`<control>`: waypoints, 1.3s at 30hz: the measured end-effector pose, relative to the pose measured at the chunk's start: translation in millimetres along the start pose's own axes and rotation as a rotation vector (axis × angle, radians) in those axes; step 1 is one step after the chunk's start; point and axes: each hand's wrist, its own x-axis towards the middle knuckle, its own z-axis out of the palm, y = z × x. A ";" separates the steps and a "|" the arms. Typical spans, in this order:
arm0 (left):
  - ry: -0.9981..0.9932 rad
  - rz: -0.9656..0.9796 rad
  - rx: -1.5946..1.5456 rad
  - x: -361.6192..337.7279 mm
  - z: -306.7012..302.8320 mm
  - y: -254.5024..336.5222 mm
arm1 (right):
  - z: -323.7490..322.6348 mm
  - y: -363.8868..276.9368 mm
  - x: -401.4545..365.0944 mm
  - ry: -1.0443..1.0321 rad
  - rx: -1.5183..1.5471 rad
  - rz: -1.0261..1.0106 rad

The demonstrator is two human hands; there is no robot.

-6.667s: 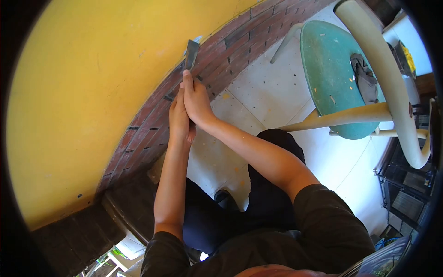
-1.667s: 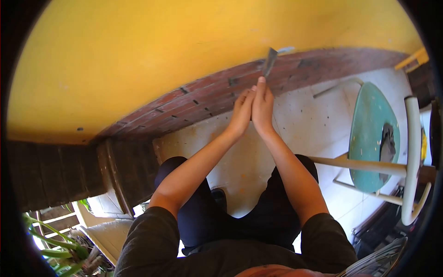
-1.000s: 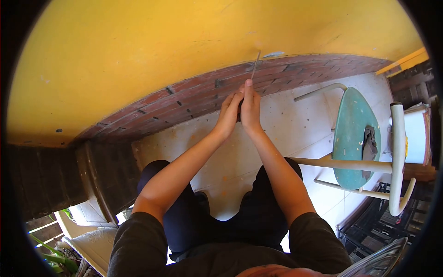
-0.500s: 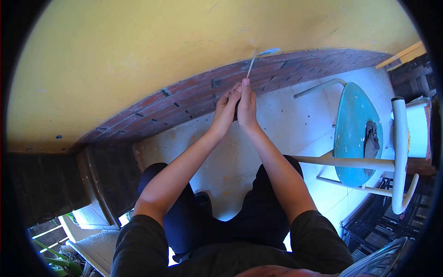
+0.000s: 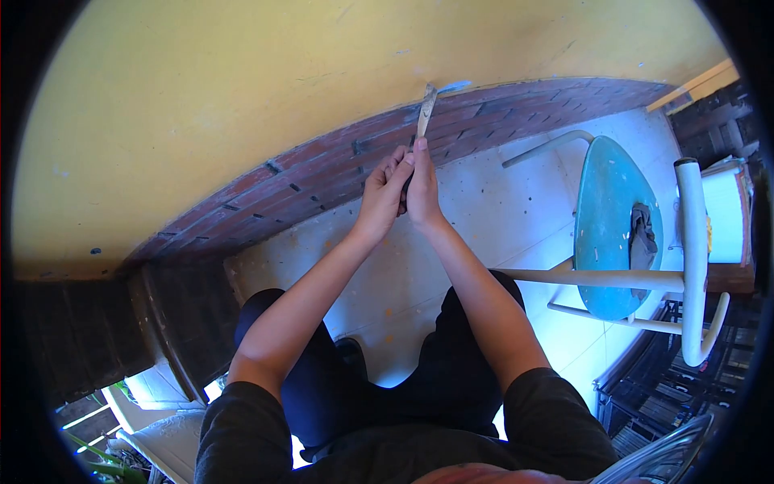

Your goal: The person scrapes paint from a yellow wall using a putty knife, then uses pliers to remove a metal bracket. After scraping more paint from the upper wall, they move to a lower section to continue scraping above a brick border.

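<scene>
Both my hands are closed together around the dark handle of a putty knife, most of the handle hidden by fingers. The putty knife points away from me, its stained, light-coloured blade turned partly flat to view. Its tip meets the yellow wall just above the brick band, beside a pale blue patch. My left hand wraps the handle from the left. On the right side, my right hand grips with the thumb laid along the base of the blade.
A green-seated chair with white tubular legs stands at the right, a dark cloth on its seat. Black crates lie below it. Speckled floor tiles run along the wall. Dark brickwork is at the left.
The putty knife has rolled from edge-on to showing its blade's face, and its tip has shifted slightly left along the wall. Both hands moved slightly left with it.
</scene>
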 end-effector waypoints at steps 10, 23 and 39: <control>0.082 0.110 0.076 1.0 6.3 -1.3 | -1.6 -6.9 -4.2 -0.083 0.281 0.157; 0.074 0.125 0.067 -4.2 7.4 -4.3 | 4.4 -13.4 -13.9 0.023 0.221 0.217; 0.032 0.156 0.031 -11.8 3.6 -16.6 | 16.9 -6.2 -25.5 0.308 -0.132 0.044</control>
